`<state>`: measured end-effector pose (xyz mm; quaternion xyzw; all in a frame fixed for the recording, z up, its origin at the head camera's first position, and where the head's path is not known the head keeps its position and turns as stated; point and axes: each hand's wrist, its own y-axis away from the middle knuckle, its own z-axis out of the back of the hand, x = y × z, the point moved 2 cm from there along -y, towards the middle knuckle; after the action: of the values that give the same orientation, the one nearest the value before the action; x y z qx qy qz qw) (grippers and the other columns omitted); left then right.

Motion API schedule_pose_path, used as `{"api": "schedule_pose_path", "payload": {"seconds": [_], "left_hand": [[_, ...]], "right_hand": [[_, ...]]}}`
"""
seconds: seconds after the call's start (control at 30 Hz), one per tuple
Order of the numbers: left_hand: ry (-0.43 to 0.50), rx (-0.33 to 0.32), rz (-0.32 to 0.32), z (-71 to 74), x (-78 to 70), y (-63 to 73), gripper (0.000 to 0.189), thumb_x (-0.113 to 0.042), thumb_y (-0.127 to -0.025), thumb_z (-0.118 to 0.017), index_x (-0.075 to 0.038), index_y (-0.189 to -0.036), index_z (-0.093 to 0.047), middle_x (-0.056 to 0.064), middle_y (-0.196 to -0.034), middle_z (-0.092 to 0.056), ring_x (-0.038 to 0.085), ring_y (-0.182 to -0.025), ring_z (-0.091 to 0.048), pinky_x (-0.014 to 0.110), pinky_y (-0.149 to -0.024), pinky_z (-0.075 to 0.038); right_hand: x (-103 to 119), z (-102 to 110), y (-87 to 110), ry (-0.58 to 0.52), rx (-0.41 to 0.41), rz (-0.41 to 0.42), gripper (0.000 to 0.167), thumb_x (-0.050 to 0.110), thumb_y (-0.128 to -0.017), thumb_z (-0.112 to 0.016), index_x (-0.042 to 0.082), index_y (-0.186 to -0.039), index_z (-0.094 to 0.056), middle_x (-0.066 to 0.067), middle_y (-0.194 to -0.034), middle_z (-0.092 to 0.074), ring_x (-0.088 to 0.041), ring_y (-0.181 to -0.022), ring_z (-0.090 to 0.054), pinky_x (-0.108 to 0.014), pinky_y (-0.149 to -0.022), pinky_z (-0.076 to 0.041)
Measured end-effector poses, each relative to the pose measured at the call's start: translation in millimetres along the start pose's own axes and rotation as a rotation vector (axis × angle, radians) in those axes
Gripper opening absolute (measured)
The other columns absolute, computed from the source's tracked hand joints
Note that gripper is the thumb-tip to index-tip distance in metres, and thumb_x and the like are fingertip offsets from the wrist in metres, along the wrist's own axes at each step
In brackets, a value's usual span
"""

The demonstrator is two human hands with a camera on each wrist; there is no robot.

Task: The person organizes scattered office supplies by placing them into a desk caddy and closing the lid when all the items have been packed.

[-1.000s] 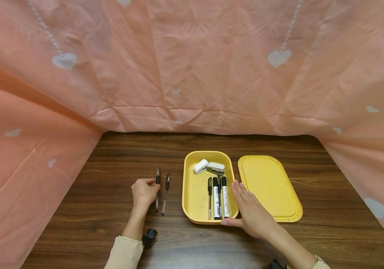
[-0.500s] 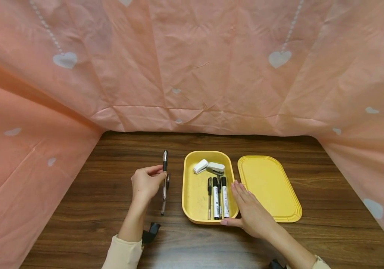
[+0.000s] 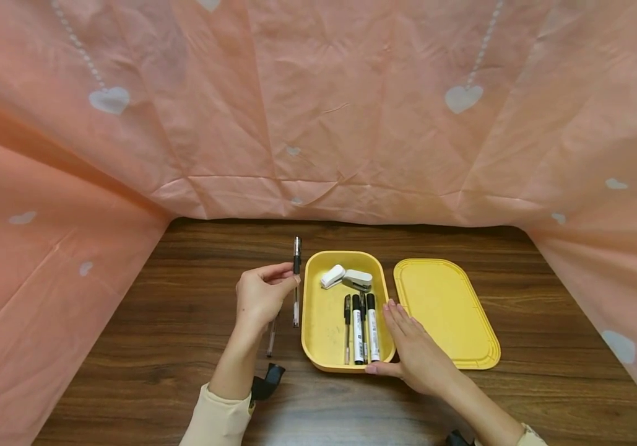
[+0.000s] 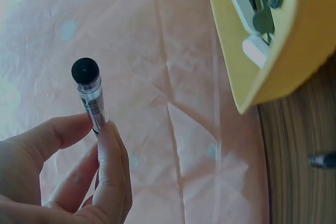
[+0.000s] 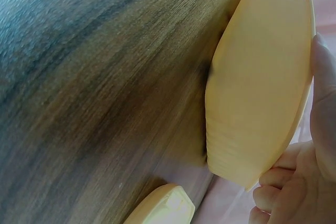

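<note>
In the head view my left hand (image 3: 259,300) pinches a clear-barrelled gel pen (image 3: 296,266) between thumb and fingers, held upright just left of the yellow box (image 3: 304,316). The pen's black end (image 4: 85,71) points up in the left wrist view. My right hand (image 3: 421,356) rests against the box's near right corner, thumb at the front rim and straight fingers along the right side. Inside the box lie two white markers (image 3: 358,331) and two black-capped pens (image 3: 347,322), with two small white staplers (image 3: 358,278) behind them.
Another pen (image 3: 272,339) lies on the wooden table (image 3: 184,347), partly hidden by my left hand. A flat yellow lid (image 3: 449,316) lies to the right of the box. Pink cloth (image 3: 318,124) with hearts hangs round the back and sides.
My left hand has lifted the pen off the table and carried it right, up to the box's left side. My right hand and the box stay put.
</note>
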<state>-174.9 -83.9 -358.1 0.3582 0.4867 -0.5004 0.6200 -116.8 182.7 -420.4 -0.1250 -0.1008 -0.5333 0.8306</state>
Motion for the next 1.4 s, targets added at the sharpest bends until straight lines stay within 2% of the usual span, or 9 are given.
{"api": "schedule_pose_path", "payload": {"seconds": [0.17, 0.4, 0.8, 0.97, 1.17, 1.4], "left_hand": [[0.074, 0.025, 0.004, -10.5, -4.9, 2.1, 0.023, -0.008, -0.076, -0.077, -0.006, -0.099, -0.077, 0.012, -0.092, -0.075, 0.015, -0.081, -0.071, 0.022, -0.071, -0.057], [0.154, 0.062, 0.041, -25.8, -8.4, 2.3, 0.024, -0.004, -0.076, -0.077, -0.003, -0.099, -0.076, 0.013, -0.091, -0.075, 0.010, -0.079, -0.068, 0.022, -0.070, -0.056], [0.190, 0.119, 0.109, -50.6, 7.8, -2.4, 0.022, -0.003, -0.077, -0.075, -0.001, -0.099, -0.075, 0.013, -0.088, -0.074, 0.009, -0.075, -0.067, 0.022, -0.069, -0.056], [0.150, 0.133, 0.119, -60.3, 17.7, 0.6, 0.021, -0.003, -0.077, -0.075, 0.000, -0.098, -0.075, 0.013, -0.088, -0.074, 0.009, -0.074, -0.068, 0.024, -0.070, -0.057], [0.021, 0.132, 0.132, -70.9, 26.8, 5.2, 0.020, -0.007, -0.077, -0.076, -0.005, -0.096, -0.076, 0.010, -0.088, -0.075, 0.013, -0.076, -0.071, 0.026, -0.068, -0.057], [-0.083, 0.111, 0.091, -81.0, 39.1, 8.8, 0.020, -0.004, -0.073, -0.076, -0.004, -0.093, -0.077, 0.009, -0.083, -0.076, 0.015, -0.073, -0.072, 0.024, -0.062, -0.056]], "right_hand": [[1, -1, 0.2, -0.001, 0.013, -0.005, 0.108, 0.069, -0.077, -0.062, -0.007, -0.148, -0.029, -0.027, -0.155, -0.027, -0.041, -0.144, -0.027, -0.056, -0.113, -0.030], [1, 0, -0.2, -0.002, 0.004, -0.005, 0.109, 0.069, -0.077, -0.061, -0.007, -0.148, -0.029, -0.028, -0.154, -0.028, -0.041, -0.144, -0.027, -0.057, -0.112, -0.031], [2, 2, -0.3, 0.002, 0.006, -0.010, 0.108, 0.067, -0.077, -0.064, -0.007, -0.147, -0.030, -0.027, -0.154, -0.029, -0.042, -0.143, -0.029, -0.057, -0.112, -0.031], [1, 1, -0.2, 0.004, 0.023, -0.018, 0.107, 0.067, -0.077, -0.063, -0.007, -0.147, -0.030, -0.027, -0.155, -0.028, -0.041, -0.144, -0.028, -0.056, -0.113, -0.030], [0, 0, 0.1, 0.007, 0.016, -0.012, 0.107, 0.067, -0.078, -0.063, -0.007, -0.147, -0.030, -0.027, -0.154, -0.028, -0.041, -0.143, -0.029, -0.056, -0.112, -0.031], [0, 1, 0.3, -0.006, 0.017, -0.018, 0.108, 0.068, -0.078, -0.061, -0.007, -0.148, -0.029, -0.027, -0.155, -0.028, -0.042, -0.143, -0.028, -0.056, -0.112, -0.031]]}}
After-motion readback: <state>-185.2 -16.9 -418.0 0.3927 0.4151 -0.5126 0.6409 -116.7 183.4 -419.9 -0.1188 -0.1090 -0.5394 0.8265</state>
